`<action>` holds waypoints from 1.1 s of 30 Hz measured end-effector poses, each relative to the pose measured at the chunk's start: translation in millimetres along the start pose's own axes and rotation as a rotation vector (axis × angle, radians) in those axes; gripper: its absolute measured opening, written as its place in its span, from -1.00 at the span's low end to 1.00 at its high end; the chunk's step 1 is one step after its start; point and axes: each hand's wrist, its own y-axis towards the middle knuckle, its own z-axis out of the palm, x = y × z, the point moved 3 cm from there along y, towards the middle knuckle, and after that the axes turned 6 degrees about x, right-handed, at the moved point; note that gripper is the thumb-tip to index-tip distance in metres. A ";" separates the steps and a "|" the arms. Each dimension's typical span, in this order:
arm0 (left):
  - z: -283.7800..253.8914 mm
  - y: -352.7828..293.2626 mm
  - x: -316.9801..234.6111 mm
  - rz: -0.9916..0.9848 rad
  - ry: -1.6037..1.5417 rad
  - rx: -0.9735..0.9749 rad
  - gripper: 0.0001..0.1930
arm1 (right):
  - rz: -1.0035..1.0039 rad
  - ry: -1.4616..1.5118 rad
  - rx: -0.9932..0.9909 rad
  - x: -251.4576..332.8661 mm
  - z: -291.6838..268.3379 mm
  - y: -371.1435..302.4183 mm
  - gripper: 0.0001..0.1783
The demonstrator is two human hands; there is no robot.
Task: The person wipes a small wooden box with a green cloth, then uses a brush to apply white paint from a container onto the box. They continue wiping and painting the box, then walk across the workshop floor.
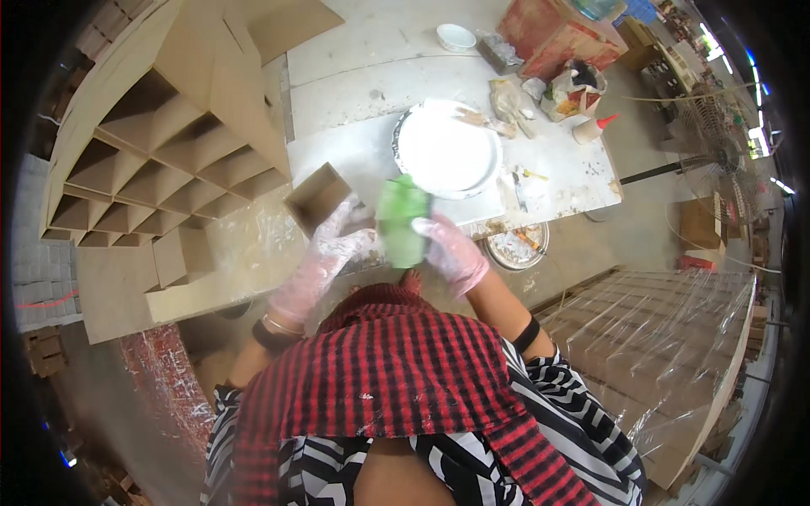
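Observation:
Between my hands, at the front edge of the table, is a green, roughly oblong thing [403, 221], smeared by motion, so its kind cannot be made out. My right hand [454, 255], in a thin, whitish see-through glove, grips its right side with the thumb against it. On the other side, my gloved left hand [331, 251] has its fingers apart, close to the green thing; contact is unclear. Just beyond the left fingers stands a small open cardboard box [314, 199]. A wide round basin of white paste or liquid [445, 152] sits beyond the green thing.
At left is a large carton with cardboard dividers [152, 173]. The whitish table [354, 80] bears a white bowl [456, 37], a brush [485, 120], and a red-tipped bottle [593, 128]. A bucket [519, 246], a fan [717, 152] and plastic-wrapped cartons [650, 354] stand to the right.

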 end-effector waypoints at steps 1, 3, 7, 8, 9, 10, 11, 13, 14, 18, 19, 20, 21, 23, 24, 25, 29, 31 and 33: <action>3.5 -0.3 -4.2 -0.027 -0.183 0.042 -0.42 | -0.043 -0.019 0.081 2.2 12.3 2.6 -0.34; 9.6 -1.3 -9.5 -0.092 -0.550 0.131 -0.48 | -0.104 -0.309 0.077 -3.6 14.8 7.8 -0.38; -2.8 -7.3 6.1 -0.037 -0.494 0.132 -0.46 | -0.303 -1.116 0.052 28.5 2.0 6.1 -0.56; -12.0 -10.2 17.5 -0.021 -0.485 0.092 -0.45 | -0.322 -1.115 -0.161 49.2 1.1 -2.1 -0.66; -12.5 -11.0 13.2 -0.015 -0.498 0.109 -0.45 | -0.344 -1.019 -0.280 60.2 -43.1 -1.9 -0.64; -14.0 -14.1 3.6 0.027 -0.507 0.100 -0.44 | -0.305 -0.803 -0.495 80.2 -64.4 -3.2 -0.58; -17.0 -17.3 -0.9 0.066 -0.512 0.085 -0.43 | -0.216 -0.599 -0.632 97.8 -89.3 -4.4 -0.42; -28.2 -18.5 1.9 0.062 -0.543 0.125 -0.37 | -0.176 -0.478 -0.826 115.4 -165.6 -3.5 -0.27; -33.0 -21.6 1.0 0.064 -0.531 0.071 -0.34 | -0.177 -0.473 -0.820 119.8 -193.4 3.1 -0.27; -44.2 -42.5 14.3 0.080 -0.500 -0.160 -0.27 | 0.019 -0.110 -0.771 114.4 -246.4 55.5 -0.31; -40.3 -42.5 13.4 0.081 -0.479 -0.213 -0.27 | 0.063 -0.049 -0.800 115.7 -254.5 59.0 -0.37; -33.0 -46.5 12.5 0.095 -0.510 -0.247 -0.26 | 0.086 -0.045 -0.785 112.4 -260.0 65.8 -0.37; -24.5 -46.4 11.4 0.087 -0.505 -0.271 -0.26 | 0.036 -0.029 -0.658 111.0 -263.4 73.3 -0.42; -4.6 -44.2 8.4 0.150 -0.577 -0.359 -0.25 | 0.006 -0.003 -0.525 108.9 -281.8 84.4 -0.47; 7.9 -38.1 3.4 0.211 -0.577 -0.414 -0.23 | -0.013 -0.054 -0.521 110.0 -289.7 94.4 -0.51; 12.1 -35.7 8.9 0.200 -0.586 -0.441 -0.23 | -0.034 -0.104 -0.519 109.8 -297.3 100.6 -0.55; 31.0 -36.9 33.1 0.116 -0.597 -0.509 -0.20 | -0.085 -0.284 -0.474 143.3 -273.4 85.4 -0.62; 41.5 -37.6 23.7 0.194 -0.561 -0.550 -0.40 | -0.266 -0.592 -0.483 168.4 -256.1 73.9 -0.70; 42.9 -41.1 23.2 0.176 -0.569 -0.552 -0.31 | -0.298 -0.747 -0.416 179.1 -240.8 67.3 -0.71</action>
